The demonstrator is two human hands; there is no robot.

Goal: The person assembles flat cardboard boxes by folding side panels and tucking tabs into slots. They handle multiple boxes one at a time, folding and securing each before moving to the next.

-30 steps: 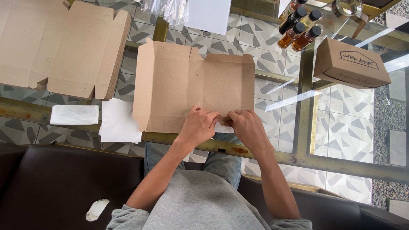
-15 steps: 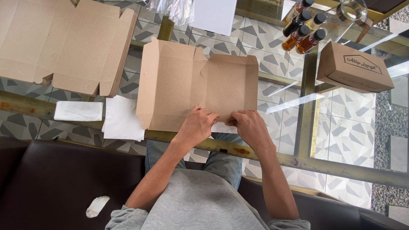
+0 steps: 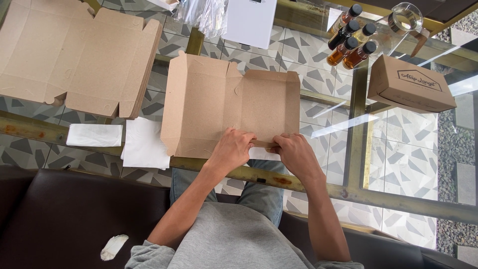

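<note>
A brown cardboard box blank (image 3: 224, 109) lies partly folded on the glass table, its left and far flaps raised. Both hands press along its near edge. My left hand (image 3: 233, 149) pinches the near flap at the middle, fingers curled over the fold. My right hand (image 3: 295, 153) grips the same flap just to the right, thumb toward the left hand. The hands almost touch.
A stack of flat box blanks (image 3: 74, 55) lies at the far left. White napkins (image 3: 144, 144) sit left of the box. Several small amber bottles (image 3: 351, 42) and a finished closed box (image 3: 408, 84) stand at the far right. A brass table frame (image 3: 318, 187) runs along the near edge.
Both hands stay on the near flap; the fingers have shifted slightly along the fold. The view has shifted a little.
</note>
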